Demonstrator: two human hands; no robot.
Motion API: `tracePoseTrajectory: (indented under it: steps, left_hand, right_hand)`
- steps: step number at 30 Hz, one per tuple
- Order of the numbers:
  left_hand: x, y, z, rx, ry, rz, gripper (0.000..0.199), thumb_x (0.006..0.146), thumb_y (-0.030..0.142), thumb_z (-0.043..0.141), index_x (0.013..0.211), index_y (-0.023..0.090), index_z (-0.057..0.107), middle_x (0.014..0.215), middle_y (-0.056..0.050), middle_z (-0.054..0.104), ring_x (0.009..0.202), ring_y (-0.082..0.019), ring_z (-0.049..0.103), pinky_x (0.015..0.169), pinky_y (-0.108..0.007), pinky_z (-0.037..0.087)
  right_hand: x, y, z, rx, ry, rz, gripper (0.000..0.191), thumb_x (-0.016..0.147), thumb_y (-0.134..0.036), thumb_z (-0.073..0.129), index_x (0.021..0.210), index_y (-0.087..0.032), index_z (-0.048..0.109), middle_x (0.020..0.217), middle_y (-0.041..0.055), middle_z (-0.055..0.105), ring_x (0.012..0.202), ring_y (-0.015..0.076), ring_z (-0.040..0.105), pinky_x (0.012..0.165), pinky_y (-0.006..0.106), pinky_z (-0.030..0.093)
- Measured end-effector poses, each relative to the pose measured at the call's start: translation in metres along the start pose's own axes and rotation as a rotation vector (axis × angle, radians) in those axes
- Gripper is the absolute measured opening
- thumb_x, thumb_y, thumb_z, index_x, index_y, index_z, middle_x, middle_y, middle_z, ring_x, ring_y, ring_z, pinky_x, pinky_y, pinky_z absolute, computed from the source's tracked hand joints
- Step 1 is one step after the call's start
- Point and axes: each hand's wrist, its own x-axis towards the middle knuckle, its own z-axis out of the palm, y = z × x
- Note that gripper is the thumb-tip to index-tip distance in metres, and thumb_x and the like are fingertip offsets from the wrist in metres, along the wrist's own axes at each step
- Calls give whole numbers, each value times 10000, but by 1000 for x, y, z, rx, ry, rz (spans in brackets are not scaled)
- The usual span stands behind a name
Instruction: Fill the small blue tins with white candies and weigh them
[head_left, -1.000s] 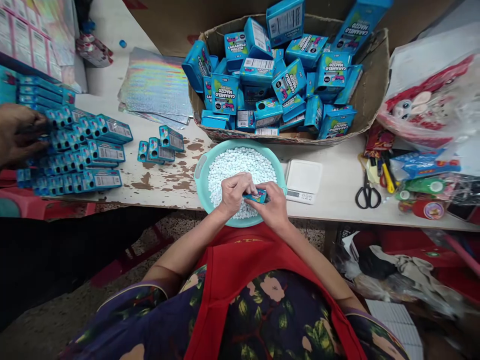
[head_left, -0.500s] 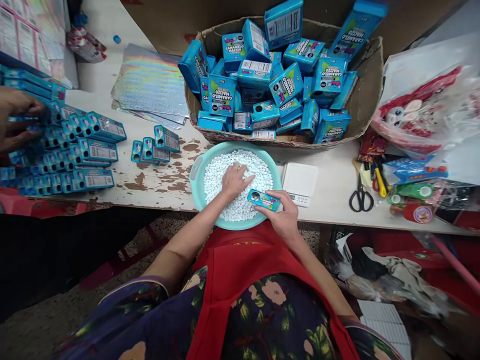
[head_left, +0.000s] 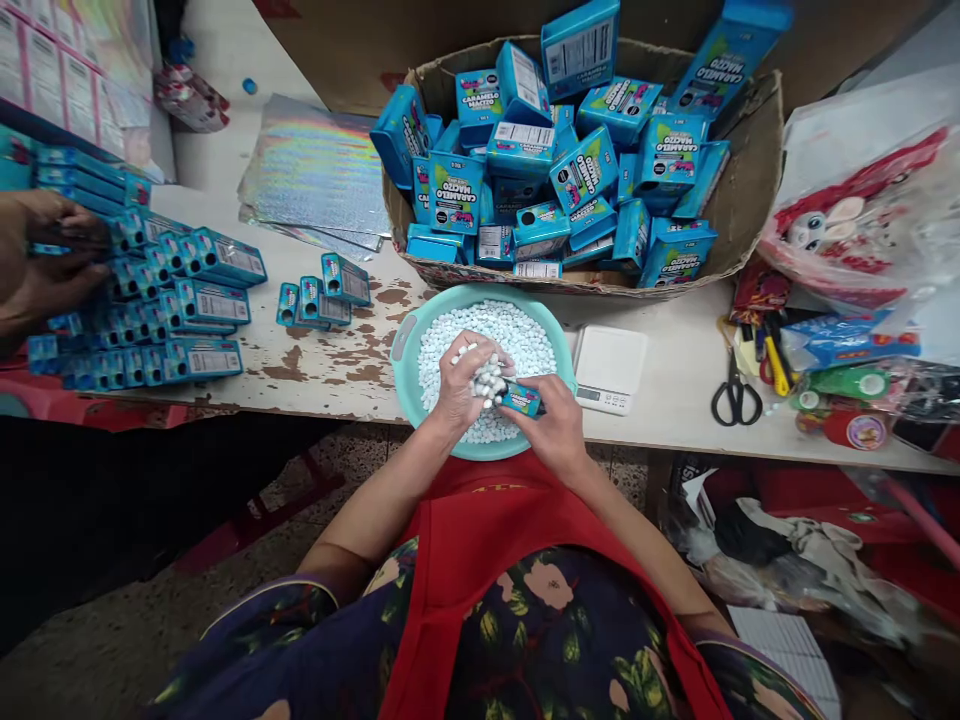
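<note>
A mint-green basin (head_left: 406, 375) full of small white candies (head_left: 517, 322) stands at the table's front edge. Over it, my left hand (head_left: 459, 385) is cupped around a heap of the candies, palm turned toward the right. My right hand (head_left: 556, 420) grips a small blue candy box (head_left: 523, 399) from its right side. The box's left end, where the opening was seen, meets the candies in my left hand. Whether any of them are passing inside cannot be made out.
Behind the basin stands a cardboard carton (head_left: 739, 200) of blue boxes. A white scale (head_left: 611, 365) and black scissors (head_left: 736, 400) lie to the right. Left are three loose boxes (head_left: 345, 280), stacked boxes (head_left: 217, 300), shiny sheets (head_left: 315, 170) and another person's hand (head_left: 56, 260).
My left hand has come up out of the candies with a handful and turned to the box's end. The box has tilted in my right hand. The view has shifted slightly.
</note>
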Motion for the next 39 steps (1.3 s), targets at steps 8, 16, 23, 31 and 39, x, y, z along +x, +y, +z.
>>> tracePoseTrajectory:
  steps: [8, 16, 23, 31, 39]
  left_hand:
    - [-1, 6, 8, 35, 69, 114, 245, 776, 378, 642, 719, 194, 490, 655, 13, 569, 612, -136, 626, 581, -278, 532]
    - [-9, 19, 17, 98, 22, 192, 266, 773, 398, 684, 740, 199, 511, 667, 9, 580, 572, -130, 601, 549, -282, 510]
    - [-11, 18, 17, 119, 1, 316, 177, 808, 311, 668, 754, 187, 554, 653, 8, 609, 575, -130, 610, 554, -269, 500]
    - [-10, 12, 18, 192, 64, 372, 193, 800, 317, 674, 730, 181, 557, 619, 16, 607, 552, -126, 606, 577, -277, 516]
    - [-12, 9, 24, 195, 90, 334, 227, 826, 356, 645, 729, 175, 550, 623, 16, 593, 530, -112, 594, 555, -258, 511]
  right_hand:
    - [4, -15, 5, 59, 4, -2, 217, 772, -275, 691, 969, -243, 608, 924, 39, 645, 897, 232, 627, 781, 369, 490]
    - [6, -24, 2, 133, 48, 36, 227, 752, -304, 726, 942, -248, 614, 889, 22, 646, 861, 212, 630, 768, 353, 492]
    - [7, -24, -1, 169, 85, -2, 274, 747, -290, 758, 980, -241, 624, 917, 26, 665, 889, 216, 641, 777, 358, 490]
    - [8, -27, -2, 172, 91, -8, 266, 742, -279, 767, 969, -241, 634, 919, 24, 682, 890, 216, 643, 795, 372, 481]
    - [5, -24, -4, 135, 110, -8, 276, 734, -300, 778, 956, -240, 624, 904, 20, 683, 865, 209, 648, 782, 363, 471]
